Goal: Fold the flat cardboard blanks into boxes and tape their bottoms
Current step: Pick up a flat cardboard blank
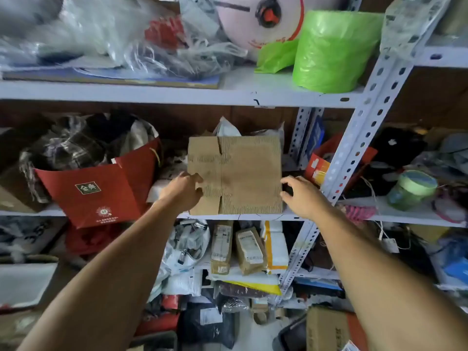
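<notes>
A flat brown cardboard blank stands upright on the middle shelf, its corrugated face toward me. My left hand is at the blank's left edge, fingers curled against the cardboard. My right hand is at the blank's right edge, thumb and fingers spread in an open curl just beside it. Whether either hand truly grips the blank is unclear. No tape is visible near the hands.
A red paper bag full of clothes stands left of the blank. A perforated metal upright rises just right of my right hand. A green plastic roll sits on the upper shelf. Parcels and bags crowd the lower shelves and floor.
</notes>
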